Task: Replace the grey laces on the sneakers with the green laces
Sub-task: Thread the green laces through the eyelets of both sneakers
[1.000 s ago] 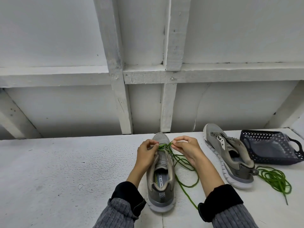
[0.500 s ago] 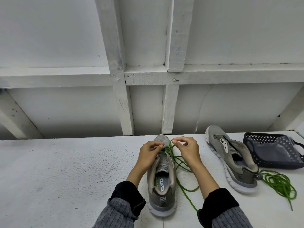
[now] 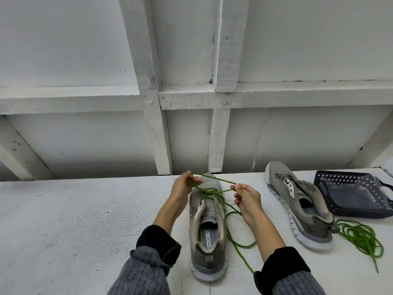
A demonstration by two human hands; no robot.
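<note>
A grey sneaker (image 3: pixel 207 233) stands on the white table (image 3: pixel 74 220) with its toe away from me. A green lace (image 3: pixel 214 191) runs through its front eyelets and trails off to the right. My left hand (image 3: pixel 185 186) pinches one strand up at the left of the toe. My right hand (image 3: pixel 246 195) pinches another strand at the right, stretched taut between both hands. A second grey sneaker (image 3: pixel 302 211) without a lace lies tilted at the right. A loose green lace (image 3: pixel 361 237) is bunched beside its heel.
A dark perforated basket (image 3: pixel 353 195) with grey material inside sits at the far right edge. A white wall with wooden framing (image 3: pixel 157 116) rises right behind the table.
Both hands have moved apart, the left up and left, the right out to the right, drawing the green lace taut over the toe of the sneaker.
</note>
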